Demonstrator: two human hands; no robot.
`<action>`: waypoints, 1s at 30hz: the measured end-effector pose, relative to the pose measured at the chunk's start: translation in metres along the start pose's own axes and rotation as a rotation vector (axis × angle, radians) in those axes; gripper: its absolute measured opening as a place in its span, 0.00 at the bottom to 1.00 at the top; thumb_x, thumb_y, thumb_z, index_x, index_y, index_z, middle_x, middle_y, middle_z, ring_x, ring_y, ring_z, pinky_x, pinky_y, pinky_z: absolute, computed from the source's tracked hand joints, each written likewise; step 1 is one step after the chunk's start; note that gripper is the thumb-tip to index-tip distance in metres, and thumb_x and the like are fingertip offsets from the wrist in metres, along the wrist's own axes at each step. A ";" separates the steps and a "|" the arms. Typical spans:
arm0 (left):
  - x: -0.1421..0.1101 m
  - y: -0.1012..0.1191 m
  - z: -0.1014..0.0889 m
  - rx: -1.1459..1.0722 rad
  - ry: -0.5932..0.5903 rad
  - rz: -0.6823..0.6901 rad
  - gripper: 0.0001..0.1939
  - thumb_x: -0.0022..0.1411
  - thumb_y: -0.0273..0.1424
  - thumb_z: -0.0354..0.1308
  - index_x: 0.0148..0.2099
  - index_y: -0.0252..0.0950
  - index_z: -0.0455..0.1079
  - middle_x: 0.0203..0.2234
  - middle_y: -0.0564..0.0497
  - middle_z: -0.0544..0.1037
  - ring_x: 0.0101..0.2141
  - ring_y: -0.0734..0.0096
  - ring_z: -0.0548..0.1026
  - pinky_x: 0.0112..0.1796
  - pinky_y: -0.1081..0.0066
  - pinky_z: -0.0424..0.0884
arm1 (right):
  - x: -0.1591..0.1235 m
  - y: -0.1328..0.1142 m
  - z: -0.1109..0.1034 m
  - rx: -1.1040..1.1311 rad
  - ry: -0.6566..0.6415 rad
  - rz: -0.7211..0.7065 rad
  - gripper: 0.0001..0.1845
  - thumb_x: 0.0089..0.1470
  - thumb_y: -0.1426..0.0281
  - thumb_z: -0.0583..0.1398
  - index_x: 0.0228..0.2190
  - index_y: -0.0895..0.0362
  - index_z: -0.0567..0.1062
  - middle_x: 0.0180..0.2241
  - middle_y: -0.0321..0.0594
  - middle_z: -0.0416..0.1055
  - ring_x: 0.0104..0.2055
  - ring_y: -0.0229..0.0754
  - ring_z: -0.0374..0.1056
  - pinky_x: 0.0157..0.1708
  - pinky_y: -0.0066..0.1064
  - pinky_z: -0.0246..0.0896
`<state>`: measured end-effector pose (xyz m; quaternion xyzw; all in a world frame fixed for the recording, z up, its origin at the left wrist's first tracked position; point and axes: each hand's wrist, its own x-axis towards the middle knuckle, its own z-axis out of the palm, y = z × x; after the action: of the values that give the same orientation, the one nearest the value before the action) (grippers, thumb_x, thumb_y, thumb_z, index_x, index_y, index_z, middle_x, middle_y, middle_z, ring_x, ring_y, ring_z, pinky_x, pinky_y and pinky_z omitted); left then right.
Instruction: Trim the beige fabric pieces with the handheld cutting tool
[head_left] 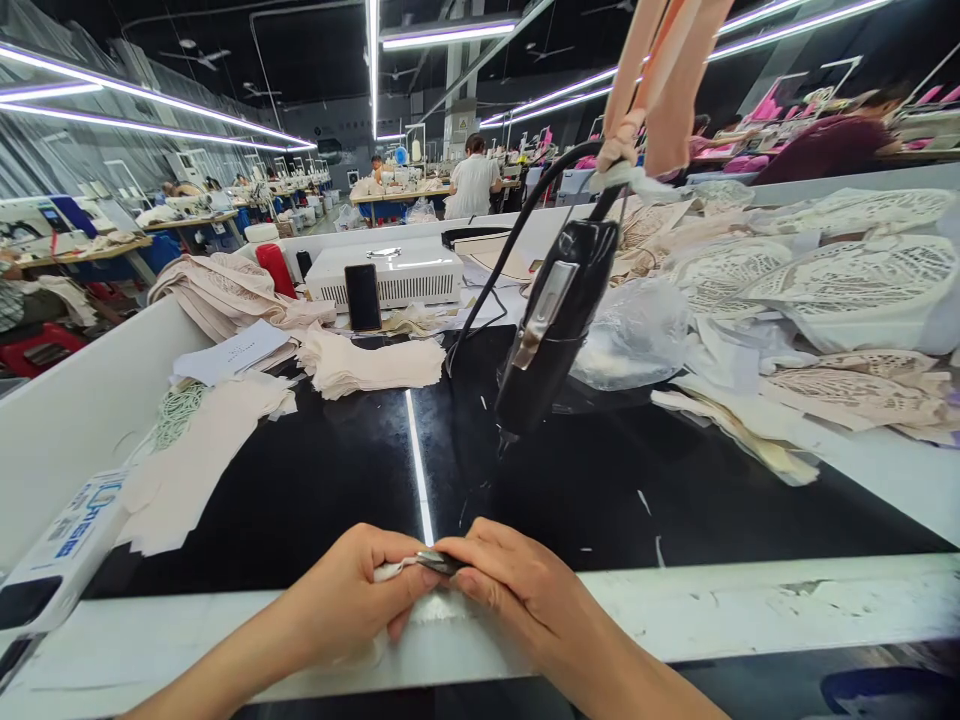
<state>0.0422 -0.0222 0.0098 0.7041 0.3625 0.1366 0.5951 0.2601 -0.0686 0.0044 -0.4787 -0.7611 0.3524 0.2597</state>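
Note:
Both hands meet at the table's front edge, fingertips almost touching. My left hand is closed, pinching a narrow white strip that looks like cloth. My right hand is closed around a small dark metal tool, whose kind is mostly hidden by the fingers. The tool's end lies against the strip, between the two thumbs. Ahead of my right hand hangs a black electric hand tool with a metal lever and a narrow tip pointing down, above the black work mat.
Pale fabric strips and a stack of cloth pieces lie to the left and ahead. A phone leans on a white vented box. Lace-patterned bra pieces are heaped right, beside a clear plastic bag. Several people work beyond.

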 end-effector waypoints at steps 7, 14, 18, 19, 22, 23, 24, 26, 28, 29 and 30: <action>0.001 -0.002 0.001 -0.010 0.002 -0.013 0.22 0.72 0.42 0.53 0.26 0.36 0.65 0.17 0.58 0.64 0.22 0.75 0.59 0.28 0.73 0.55 | 0.000 -0.001 0.001 -0.009 0.014 0.051 0.19 0.73 0.60 0.50 0.37 0.51 0.77 0.30 0.32 0.64 0.35 0.38 0.65 0.38 0.30 0.57; 0.001 -0.005 0.003 -0.020 0.002 0.012 0.22 0.71 0.41 0.53 0.25 0.36 0.63 0.16 0.57 0.63 0.22 0.76 0.58 0.27 0.72 0.54 | 0.000 -0.002 0.004 0.000 0.044 0.035 0.20 0.72 0.60 0.52 0.33 0.52 0.77 0.29 0.32 0.64 0.33 0.37 0.65 0.37 0.28 0.57; 0.000 -0.007 0.005 -0.016 0.000 0.021 0.24 0.72 0.41 0.53 0.24 0.36 0.63 0.17 0.57 0.64 0.22 0.75 0.59 0.27 0.72 0.54 | 0.000 -0.001 0.005 -0.006 0.053 0.035 0.19 0.72 0.62 0.52 0.35 0.51 0.79 0.29 0.32 0.65 0.34 0.37 0.66 0.37 0.28 0.58; 0.000 -0.007 0.005 -0.012 -0.001 0.025 0.24 0.72 0.41 0.53 0.24 0.36 0.62 0.17 0.57 0.64 0.22 0.76 0.59 0.27 0.72 0.54 | 0.000 -0.001 0.005 -0.011 0.056 0.033 0.19 0.72 0.62 0.52 0.36 0.50 0.80 0.29 0.32 0.66 0.34 0.37 0.66 0.37 0.28 0.58; 0.000 -0.006 0.004 -0.006 -0.001 0.024 0.24 0.71 0.42 0.53 0.24 0.36 0.62 0.16 0.57 0.63 0.22 0.76 0.59 0.27 0.72 0.54 | 0.001 0.000 0.007 -0.031 0.063 0.021 0.19 0.72 0.61 0.52 0.37 0.50 0.81 0.29 0.33 0.67 0.34 0.38 0.67 0.37 0.28 0.59; 0.000 -0.005 0.004 -0.006 0.002 0.018 0.24 0.71 0.43 0.53 0.24 0.36 0.62 0.16 0.57 0.63 0.22 0.76 0.59 0.27 0.72 0.54 | 0.001 0.000 0.008 -0.033 0.069 0.014 0.19 0.72 0.61 0.52 0.37 0.50 0.81 0.29 0.33 0.67 0.34 0.38 0.68 0.37 0.28 0.60; 0.000 -0.005 0.003 -0.006 0.004 0.012 0.24 0.71 0.44 0.53 0.24 0.36 0.63 0.16 0.57 0.63 0.22 0.75 0.59 0.27 0.72 0.54 | 0.000 0.001 0.008 -0.030 0.077 0.001 0.19 0.72 0.60 0.51 0.38 0.50 0.81 0.29 0.33 0.68 0.34 0.38 0.68 0.37 0.28 0.61; 0.000 -0.004 0.002 0.001 0.011 0.003 0.24 0.71 0.46 0.53 0.27 0.35 0.67 0.17 0.57 0.65 0.22 0.75 0.59 0.28 0.72 0.56 | -0.002 0.004 0.006 -0.016 0.105 -0.024 0.20 0.72 0.57 0.50 0.42 0.48 0.81 0.31 0.34 0.70 0.34 0.38 0.70 0.36 0.27 0.63; 0.000 -0.003 0.001 0.005 0.025 0.005 0.23 0.71 0.46 0.54 0.33 0.34 0.75 0.18 0.56 0.68 0.23 0.74 0.62 0.30 0.72 0.58 | -0.007 0.010 0.001 -0.036 0.167 -0.031 0.21 0.72 0.56 0.49 0.48 0.47 0.79 0.33 0.35 0.73 0.34 0.38 0.72 0.34 0.27 0.66; 0.000 -0.003 0.001 0.007 0.033 0.006 0.22 0.71 0.46 0.55 0.38 0.33 0.78 0.20 0.55 0.71 0.25 0.73 0.64 0.31 0.72 0.60 | -0.010 0.014 -0.003 -0.075 0.204 -0.026 0.21 0.72 0.56 0.49 0.50 0.47 0.79 0.35 0.35 0.74 0.34 0.38 0.73 0.34 0.26 0.67; 0.000 -0.003 0.001 0.006 0.039 0.005 0.21 0.71 0.46 0.56 0.42 0.33 0.80 0.21 0.54 0.74 0.26 0.72 0.66 0.33 0.72 0.61 | -0.012 0.019 -0.008 -0.140 0.249 -0.023 0.22 0.73 0.56 0.48 0.52 0.47 0.78 0.36 0.36 0.75 0.35 0.38 0.74 0.35 0.26 0.69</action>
<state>0.0419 -0.0225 0.0066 0.7038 0.3728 0.1508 0.5856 0.2816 -0.0716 -0.0065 -0.5268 -0.7511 0.2333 0.3224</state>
